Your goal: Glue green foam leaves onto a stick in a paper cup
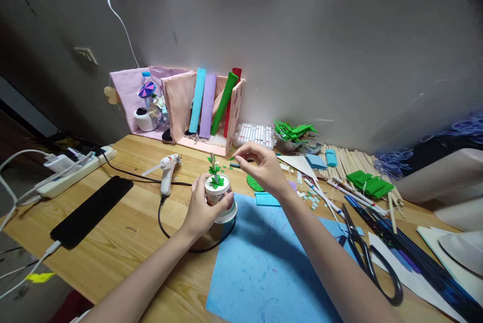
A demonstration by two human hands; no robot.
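Observation:
My left hand (202,212) is wrapped around a small white pot (217,193), holding it upright. From the pot's white top rises a thin stick (212,158) with green paper leaves (216,181) fixed around it. Under the pot is a wider white-rimmed container (228,213), partly hidden by my fingers. My right hand (262,167) is just right of the stick, with thumb and forefinger pinched on a tiny green leaf (231,158). A white glue gun (168,172) stands on the table left of the pot.
A blue sheet (264,267) covers the table's front middle. Black scissors (362,250) lie at right, near wooden sticks (347,161) and green paper pieces (370,183). At left are a phone (91,211) and a power strip (75,174). Paper rolls (208,106) stand at the back.

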